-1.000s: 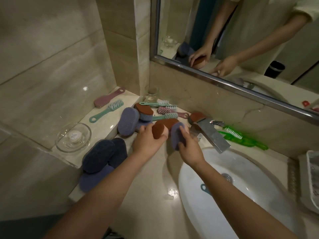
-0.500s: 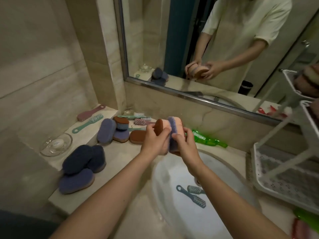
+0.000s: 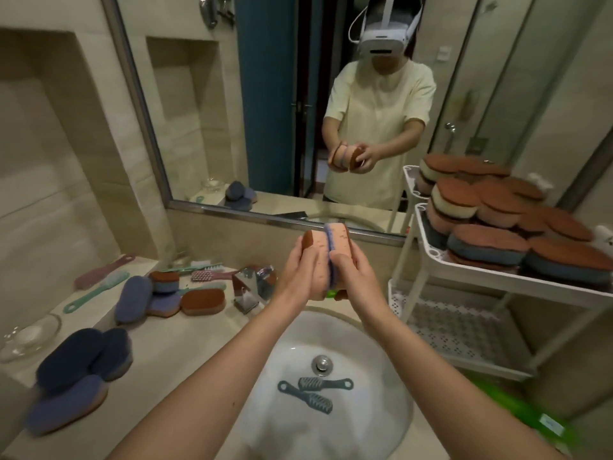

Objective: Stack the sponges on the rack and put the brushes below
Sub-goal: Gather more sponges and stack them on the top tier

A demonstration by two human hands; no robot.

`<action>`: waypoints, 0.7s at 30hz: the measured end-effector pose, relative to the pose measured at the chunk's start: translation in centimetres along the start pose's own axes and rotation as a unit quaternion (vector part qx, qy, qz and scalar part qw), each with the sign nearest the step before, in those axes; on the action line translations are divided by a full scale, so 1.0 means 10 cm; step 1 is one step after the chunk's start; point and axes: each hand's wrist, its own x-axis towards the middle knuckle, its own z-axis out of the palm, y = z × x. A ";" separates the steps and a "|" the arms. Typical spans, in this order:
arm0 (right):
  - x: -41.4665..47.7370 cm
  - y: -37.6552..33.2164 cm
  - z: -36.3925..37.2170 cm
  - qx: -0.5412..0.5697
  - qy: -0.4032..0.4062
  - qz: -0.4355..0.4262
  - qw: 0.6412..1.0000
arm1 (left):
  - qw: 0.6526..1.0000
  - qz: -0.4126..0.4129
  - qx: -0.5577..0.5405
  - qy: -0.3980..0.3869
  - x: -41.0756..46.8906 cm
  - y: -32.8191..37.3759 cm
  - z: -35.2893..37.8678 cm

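Both hands are raised over the sink [image 3: 381, 333], pressing two sponges together on edge between them. The left hand [image 3: 300, 273] has its fingers wrapped around the peach sponge with the rust-brown face [image 3: 313, 249]; the right hand [image 3: 356, 273] has its fingers closed on the peach sponge with the purple face [image 3: 336, 240], the purple layer sandwiched in the middle where the two touch.

To the right stands a white rack [image 3: 464, 270]. Its top tier already carries a crowded pile of sponges [image 3: 507, 227], rust-brown faces up, some with blue or cream bodies, stacked two deep in places. The perforated tier below [image 3: 454, 330] looks bare where it shows.

On the worktop [image 3: 185, 346] to the left more sponges wait: a rust-brown one lying flat [image 3: 203, 301] beside the tap [image 3: 248, 287], a purple one leaning on edge [image 3: 133, 299], a small stack just behind them [image 3: 164, 282], and near the front edge a dark-blue group of three [image 3: 83, 360] — the nearest one blurred.

Brushes lie scattered. A teal brush [image 3: 99, 290] and a pink brush [image 3: 102, 270] rest on the raised ledge at far left, near a glass dish [image 3: 31, 336]. Several more brushes [image 3: 205, 272] lie against the back wall, partly hidden behind the sponges. Two grey-blue brushes [image 3: 315, 391] lie in the sink bowl, just below the drain [image 3: 321, 363], crossing near their handles.

A green object [image 3: 517, 410] at the lower right is too blurred to identify. The mirror [image 3: 265, 127] repeats the hands and the sponges.
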 end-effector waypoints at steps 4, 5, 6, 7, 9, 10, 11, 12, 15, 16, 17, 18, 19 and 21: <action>-0.08 -0.11 -0.35 0.018 0.021 -0.023 0.999 | 0.999 0.032 -0.037 0.015 -0.15 0.21 0.34; -0.09 -0.14 -0.42 0.023 0.024 -0.028 0.999 | 0.998 0.034 -0.043 0.017 -0.17 0.26 0.40; -0.12 -0.18 -0.50 0.022 0.028 -0.036 0.999 | 0.998 0.036 -0.046 0.018 -0.20 0.32 0.49; -0.15 -0.23 -0.59 0.018 0.030 -0.044 0.998 | 0.998 0.037 -0.046 0.019 -0.22 0.38 0.57; -0.19 -0.34 -0.77 0.011 0.038 -0.057 0.998 | 0.998 0.049 -0.044 0.021 -0.26 0.51 0.75; -0.21 -0.39 -0.87 0.009 0.041 -0.062 0.997 | 0.997 0.058 -0.043 0.022 -0.27 0.57 0.84; -0.24 -0.45 -0.96 0.006 0.044 -0.066 0.997 | 0.997 0.068 -0.043 0.021 -0.28 0.63 0.94; -0.26 -0.51 -1.07 0.000 0.048 -0.070 0.996 | 0.996 0.077 -0.048 0.015 -0.30 0.71 1.03; -0.33 -0.65 -1.39 -0.014 0.070 -0.085 0.994 | 0.991 0.099 -0.083 -0.035 -0.37 0.90 1.31; -0.36 -0.69 -1.50 -0.022 0.075 -0.089 0.993 | 0.989 0.107 -0.091 -0.053 -0.39 0.94 1.40; -0.39 -0.73 -1.61 -0.031 0.082 -0.091 0.992 | 0.986 0.118 -0.097 -0.070 -0.40 0.98 1.49; -0.41 -0.75 -1.71 -0.036 0.090 -0.094 0.991 | 0.983 0.130 -0.097 -0.087 -0.42 1.00 1.58; -0.42 -0.77 -1.82 -0.039 0.101 -0.097 0.989 | 0.980 0.141 -0.088 -0.104 -0.43 1.02 1.66; -0.44 -0.81 -2.02 -0.056 0.118 -0.098 0.987 | 0.977 0.160 -0.058 -0.132 -0.46 1.04 1.81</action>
